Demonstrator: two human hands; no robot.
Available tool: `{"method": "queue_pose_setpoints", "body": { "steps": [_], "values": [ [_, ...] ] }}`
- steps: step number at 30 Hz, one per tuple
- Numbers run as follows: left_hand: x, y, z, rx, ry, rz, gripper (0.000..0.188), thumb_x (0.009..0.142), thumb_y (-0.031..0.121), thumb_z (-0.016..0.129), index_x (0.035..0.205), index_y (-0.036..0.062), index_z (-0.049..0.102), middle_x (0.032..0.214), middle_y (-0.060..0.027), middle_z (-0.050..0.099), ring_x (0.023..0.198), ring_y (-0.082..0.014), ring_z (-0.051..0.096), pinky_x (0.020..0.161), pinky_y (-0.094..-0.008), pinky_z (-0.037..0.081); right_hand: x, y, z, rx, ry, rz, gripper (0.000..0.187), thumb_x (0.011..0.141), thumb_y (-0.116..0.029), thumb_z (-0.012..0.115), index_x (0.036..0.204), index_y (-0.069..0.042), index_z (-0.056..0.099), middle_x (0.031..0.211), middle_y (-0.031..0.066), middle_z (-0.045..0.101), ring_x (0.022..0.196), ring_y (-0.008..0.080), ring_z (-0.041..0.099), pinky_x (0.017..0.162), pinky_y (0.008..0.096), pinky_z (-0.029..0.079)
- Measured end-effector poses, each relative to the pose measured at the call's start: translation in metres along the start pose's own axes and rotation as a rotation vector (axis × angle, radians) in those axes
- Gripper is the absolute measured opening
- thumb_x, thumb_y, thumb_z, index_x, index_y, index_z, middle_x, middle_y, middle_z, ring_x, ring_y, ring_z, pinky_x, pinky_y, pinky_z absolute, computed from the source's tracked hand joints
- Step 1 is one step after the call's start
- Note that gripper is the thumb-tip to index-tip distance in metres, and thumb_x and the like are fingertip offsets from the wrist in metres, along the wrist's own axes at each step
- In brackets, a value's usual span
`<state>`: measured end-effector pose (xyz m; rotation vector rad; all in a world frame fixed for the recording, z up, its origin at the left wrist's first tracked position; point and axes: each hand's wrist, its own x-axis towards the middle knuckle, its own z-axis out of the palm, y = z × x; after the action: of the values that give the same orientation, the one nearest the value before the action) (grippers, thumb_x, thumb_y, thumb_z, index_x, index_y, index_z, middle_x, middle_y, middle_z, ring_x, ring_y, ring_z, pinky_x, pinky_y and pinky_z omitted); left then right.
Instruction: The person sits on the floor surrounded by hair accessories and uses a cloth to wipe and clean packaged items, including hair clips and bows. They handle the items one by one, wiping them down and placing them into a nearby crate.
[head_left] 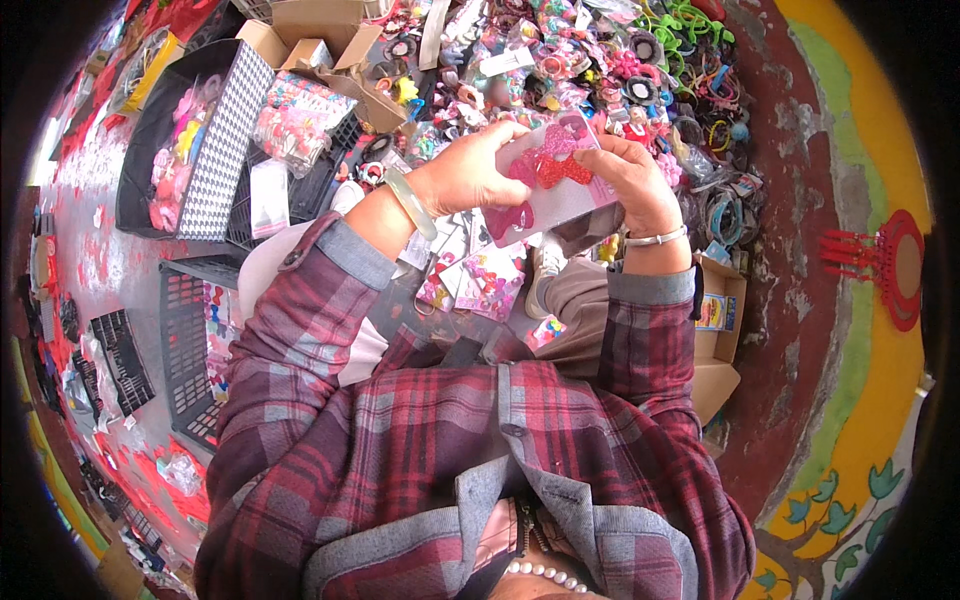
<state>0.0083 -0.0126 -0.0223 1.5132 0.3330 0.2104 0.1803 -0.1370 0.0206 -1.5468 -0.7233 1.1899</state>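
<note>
A shallow, pale box with pink patterned edges (555, 207) is held tilted in front of me, between both hands. My left hand (472, 172) grips its left edge, thumb on the front. On the right side, my right hand (640, 188) is closed around the box's edge, a fingertip resting by a red glittery bow (560, 172). A pink glittery bow (530, 152) lies beside the red one. Whether the bows lie on the box or inside it, I cannot tell. Below, several cards with colourful bows (487, 280) lie on the floor between my feet.
A large heap of hair ties and accessories (560, 70) spreads ahead. On the left stand a black-and-white checked bin (225, 150), a dark plastic crate (190, 345) and a bagged pack of trinkets (300, 120). An open cardboard box (715, 370) sits right, near a painted wall (860, 120).
</note>
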Motion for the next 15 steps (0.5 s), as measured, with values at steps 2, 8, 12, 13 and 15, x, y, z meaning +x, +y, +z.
{"method": "queue_pose_setpoints", "body": {
  "steps": [2,8,12,13,15],
  "values": [
    [-0.002,-0.001,0.003,0.095,0.035,0.033,0.048,0.069,0.004,0.06,0.114,0.0001,0.045,0.107,-0.0056,0.054,0.1,-0.0127,0.05,0.085,-0.0263,0.042,-0.001,-0.001,0.001,0.008,-0.018,0.004,0.019,0.079,-0.015,0.058,0.089,0.001,0.063,0.081,0.0022,0.062,0.074,0.0083,0.055,0.068,0.0221,0.042],
    [0.006,-0.02,0.0,0.093,0.062,0.038,0.045,0.068,0.004,0.06,0.11,-0.0013,0.046,0.105,-0.0067,0.056,0.095,-0.013,0.052,0.081,-0.0276,0.044,-0.003,-0.005,0.007,0.02,-0.036,-0.02,0.018,0.079,-0.014,0.06,0.089,0.0,0.063,0.08,0.0015,0.062,0.071,0.0076,0.055,0.066,0.0218,0.043],
    [0.002,0.0,-0.005,-0.23,-0.073,-0.1,0.04,0.069,0.004,0.057,0.108,-0.0008,0.048,0.099,-0.0051,0.057,0.089,-0.0117,0.054,0.078,-0.0259,0.044,-0.004,-0.008,0.002,0.019,-0.046,0.042,0.016,0.078,-0.013,0.063,0.089,0.0,0.065,0.078,0.0002,0.063,0.068,0.006,0.055,0.063,0.0208,0.043],
    [0.0,0.003,-0.007,-0.279,-0.123,-0.163,0.04,0.07,0.002,0.055,0.109,0.0,0.048,0.099,-0.0027,0.055,0.091,-0.0098,0.052,0.08,-0.0234,0.042,-0.003,-0.005,-0.003,0.007,-0.045,0.027,0.016,0.078,-0.012,0.063,0.088,-0.001,0.065,0.077,-0.0002,0.062,0.068,0.0056,0.054,0.063,0.0208,0.042],
    [0.0,0.001,-0.011,-0.292,-0.15,-0.131,0.035,0.073,0.006,0.057,0.107,0.0008,0.05,0.096,-0.0019,0.056,0.088,-0.0094,0.052,0.079,-0.0227,0.042,0.002,0.002,-0.008,-0.016,-0.044,-0.001,0.014,0.077,-0.012,0.064,0.086,-0.001,0.065,0.076,-0.0011,0.062,0.067,0.0049,0.054,0.062,0.0209,0.042]
  ]
}}
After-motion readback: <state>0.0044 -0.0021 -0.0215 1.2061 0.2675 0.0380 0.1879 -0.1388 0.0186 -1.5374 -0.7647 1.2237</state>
